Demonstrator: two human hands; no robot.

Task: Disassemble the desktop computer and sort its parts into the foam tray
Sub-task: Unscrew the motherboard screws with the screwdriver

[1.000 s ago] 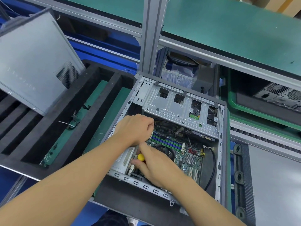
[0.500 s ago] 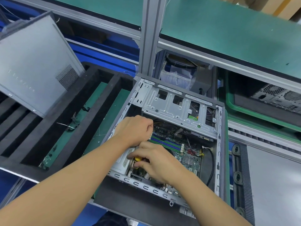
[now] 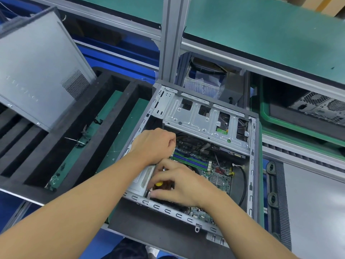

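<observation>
The desktop computer (image 3: 250, 165) lies open on its side at the middle of the bench, just right of the black foam tray (image 3: 56, 146). Both hands are inside its near-left corner, close together. The left hand (image 3: 155, 144) is balled into a fist over the left wall; whether it grips anything is hidden. The right hand (image 3: 181, 186) is just near of it, fingers bent down round a yellow-handled tool (image 3: 159, 184), covering most of it and the parts below. A silver box (image 3: 143, 180) shows between the two wrists. Far of the hands are the motherboard (image 3: 214, 176) with its blue and green slots, and the silver drive cage (image 3: 201, 120). A black cable (image 3: 243, 182) runs along the right wall. A grey side panel (image 3: 37, 71) leans tilted at the tray's far-left end, and loose wires (image 3: 82, 139) lie in one tray slot. A grey post (image 3: 169, 38) stands just beyond the case.
</observation>
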